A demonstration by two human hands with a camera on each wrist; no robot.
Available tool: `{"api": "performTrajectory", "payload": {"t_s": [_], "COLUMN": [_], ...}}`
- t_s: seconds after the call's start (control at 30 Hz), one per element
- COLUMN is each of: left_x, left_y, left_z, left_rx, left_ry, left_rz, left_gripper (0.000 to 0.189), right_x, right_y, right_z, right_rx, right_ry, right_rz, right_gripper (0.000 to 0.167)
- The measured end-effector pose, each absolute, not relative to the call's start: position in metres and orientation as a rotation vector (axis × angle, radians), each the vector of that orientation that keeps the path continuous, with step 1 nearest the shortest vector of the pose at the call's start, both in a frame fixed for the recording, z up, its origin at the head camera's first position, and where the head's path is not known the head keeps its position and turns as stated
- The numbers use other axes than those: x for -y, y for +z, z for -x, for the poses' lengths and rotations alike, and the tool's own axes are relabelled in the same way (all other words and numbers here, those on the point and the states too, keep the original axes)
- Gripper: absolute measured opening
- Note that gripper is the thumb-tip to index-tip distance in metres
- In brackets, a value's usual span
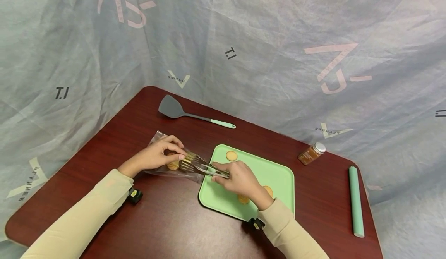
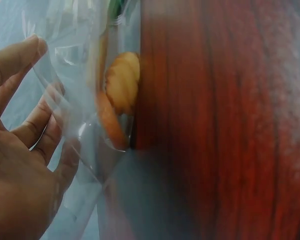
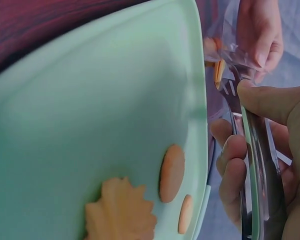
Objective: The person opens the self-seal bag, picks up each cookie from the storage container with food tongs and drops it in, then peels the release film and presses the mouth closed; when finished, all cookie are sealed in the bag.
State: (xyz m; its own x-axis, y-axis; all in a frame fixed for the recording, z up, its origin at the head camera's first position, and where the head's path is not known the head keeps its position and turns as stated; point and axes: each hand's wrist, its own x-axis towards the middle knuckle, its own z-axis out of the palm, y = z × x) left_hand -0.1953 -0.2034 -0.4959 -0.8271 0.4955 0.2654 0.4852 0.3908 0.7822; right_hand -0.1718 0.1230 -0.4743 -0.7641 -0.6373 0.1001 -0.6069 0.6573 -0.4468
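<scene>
My left hand (image 1: 156, 156) pinches the edge of a clear plastic bag (image 1: 189, 177) lying left of a light green tray (image 1: 278, 174). Inside the bag are ridged golden cookies (image 2: 123, 82), partly hidden by the left hand in the head view. Metal tongs (image 3: 260, 165) with slotted ends are gripped in my right hand (image 1: 240, 177) over the tray's left edge. Their tips reach into the bag's mouth, right at a cookie (image 3: 219, 72). On the tray lie a round cookie (image 1: 231, 156) near the back corner and more cookies (image 1: 244, 199) by the right wrist, one fan-shaped (image 3: 121, 212).
A grey spatula (image 1: 170, 107) with a pale green handle lies at the table's back. Back right, a small brown jar (image 1: 311, 153) with a silver lid stands beyond the tray. Along the right edge lies a green rolling pin (image 1: 356, 203). Fabric curtains (image 1: 265, 57) surround the table (image 1: 156, 216).
</scene>
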Motion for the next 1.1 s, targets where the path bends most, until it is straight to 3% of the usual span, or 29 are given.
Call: {"api": "performTrajectory", "payload": {"t_s": [0.5, 1.1], "left_x": [0.200, 0.198], "left_y": [-0.496, -0.498], "left_z": [0.194, 0.195], "left_rx": [-2.608, -2.625], "left_ry": [1.445, 1.439], "left_rz": [-0.895, -0.907], "left_gripper": [0.013, 0.012], "right_x": [-0.154, -0.255], "right_y": [-0.476, -0.483], "right_z": [0.161, 0.132], "right_rx": [-2.821, -2.943], "right_ry": [-0.743, -0.798], "right_rz": [0.970, 0.876], "right_gripper": [0.049, 0.049]}}
